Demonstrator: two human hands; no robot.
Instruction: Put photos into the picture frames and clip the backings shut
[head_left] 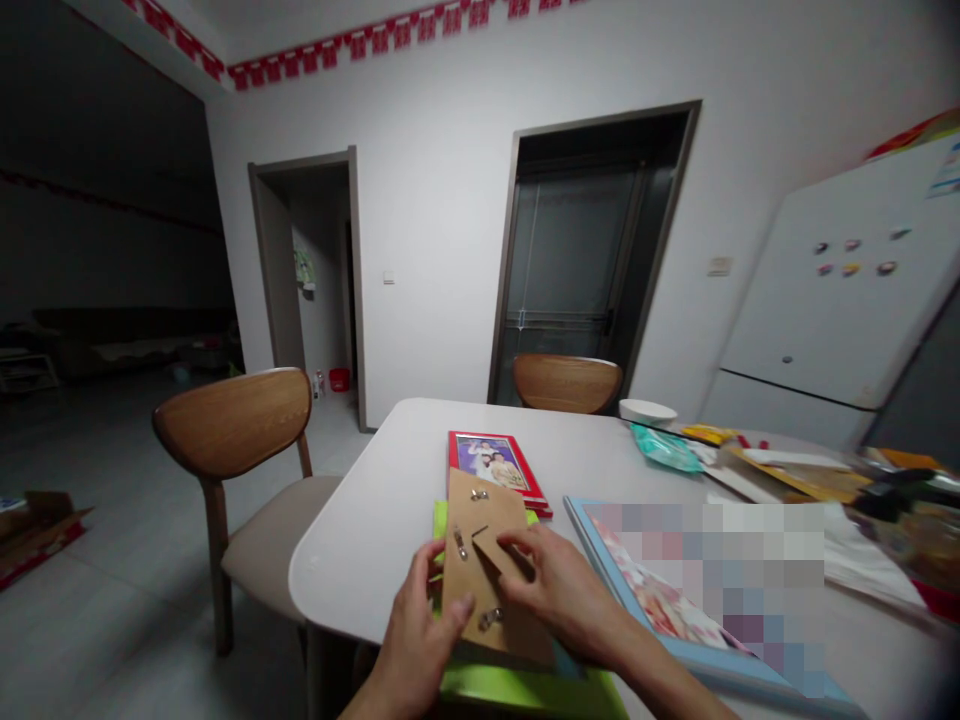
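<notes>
A brown picture-frame backing board (469, 590) with several metal clips is tilted up in front of me. My left hand (421, 625) grips its left edge, thumb on the board's face and fingers curled behind. My right hand (551, 580) pinches the fold-out stand flap (491, 548) on the board, which is lifted away from the surface. A bright green frame (525, 690) lies under the board, partly covered by it. Just behind is a red photo frame (534, 468) with a photo of people, its near part hidden by the board.
A large light-blue picture frame (686, 648) lies to the right, partly blurred out. Farther right are a teal packet (667, 448), a white bowl (648, 411) and cluttered packaging. Wooden chairs stand at the left (240, 420) and far side (568, 384) of the white table (397, 475).
</notes>
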